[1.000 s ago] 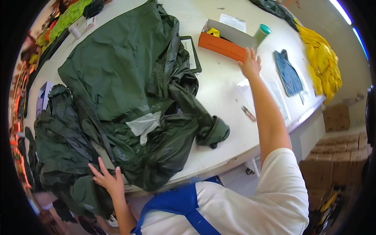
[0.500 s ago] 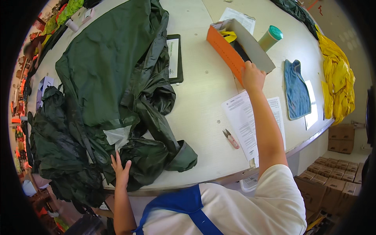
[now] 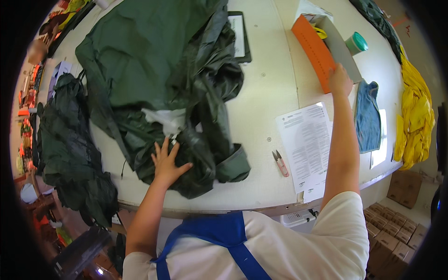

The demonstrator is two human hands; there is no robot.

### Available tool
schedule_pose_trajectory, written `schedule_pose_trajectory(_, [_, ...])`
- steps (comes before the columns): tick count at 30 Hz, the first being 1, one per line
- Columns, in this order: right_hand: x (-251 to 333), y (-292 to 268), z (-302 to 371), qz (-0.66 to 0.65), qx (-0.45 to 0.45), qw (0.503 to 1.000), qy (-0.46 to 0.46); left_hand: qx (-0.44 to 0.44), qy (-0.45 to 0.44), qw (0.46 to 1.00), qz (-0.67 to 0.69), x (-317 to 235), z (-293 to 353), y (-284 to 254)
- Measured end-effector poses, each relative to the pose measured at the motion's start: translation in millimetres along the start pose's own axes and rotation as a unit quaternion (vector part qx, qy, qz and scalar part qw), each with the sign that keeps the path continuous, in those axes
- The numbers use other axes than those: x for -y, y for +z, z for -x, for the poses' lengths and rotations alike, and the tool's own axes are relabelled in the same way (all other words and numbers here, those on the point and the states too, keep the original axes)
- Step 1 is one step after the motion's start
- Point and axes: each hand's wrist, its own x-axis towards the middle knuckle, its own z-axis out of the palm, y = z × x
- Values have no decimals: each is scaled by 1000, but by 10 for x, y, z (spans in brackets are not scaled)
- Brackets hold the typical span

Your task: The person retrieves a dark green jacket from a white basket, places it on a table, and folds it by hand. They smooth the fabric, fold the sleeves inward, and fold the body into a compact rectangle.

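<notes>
My left hand (image 3: 169, 164) lies with fingers spread on the near part of a dark green, thin-fabric garment (image 3: 140, 56), just below a white-grey patch (image 3: 168, 120) among its folds. The garment is rumpled along its right side. Over at the right, my right hand (image 3: 341, 81) closes on the near end of an open orange cardboard box (image 3: 313, 51) with grey inner walls. A yellow strip (image 3: 320, 31) shows inside it; the rest of the contents is hard to make out. Some of my right fingers are hidden behind the box wall.
Printed sheets (image 3: 303, 140) and small thread snips (image 3: 281, 164) lie near my right forearm. Around the box are a green-lidded cup (image 3: 356, 43), blue denim piece (image 3: 367, 116) and yellow fabric (image 3: 415, 112). A dark tablet (image 3: 240, 37) and another dark green bundle (image 3: 70, 144) flank the garment.
The box has shifted right across the table with my right hand. The garment has slid right, away from the bundle at left, under my left hand. The view has shifted too.
</notes>
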Motion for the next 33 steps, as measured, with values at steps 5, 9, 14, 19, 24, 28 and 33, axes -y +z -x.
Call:
schedule_pose_trajectory(5, [-19,22,-135,44,-4,999,18,-1,19,1000,-11,-394,-175,12])
schedule_pose_trajectory(9, [370,-207,443,-80,-191,973,-101,-25,-11,998,60,-168,63,-76])
schedule_pose_trajectory(14, [793,-699,2093,-389,341,834,-190,7,-87,991,97,662,785,34])
schedule_pose_trajectory(19, [801,-407,3108,-220,261,892,-297,-37,9,996,80,982,1086,99])
schedule_pose_trajectory(24, [575,-455,2802,-216,110,949,-202,-46,86,994,44,1276,1053,176])
schedule_pose_trajectory(28, [753,-569,3306,-145,167,946,-238,-194,34,979,62,1163,1287,188])
schedule_pose_trajectory(33, [567,-311,3273,-267,195,931,-154,-172,80,946,264,1220,1427,259])
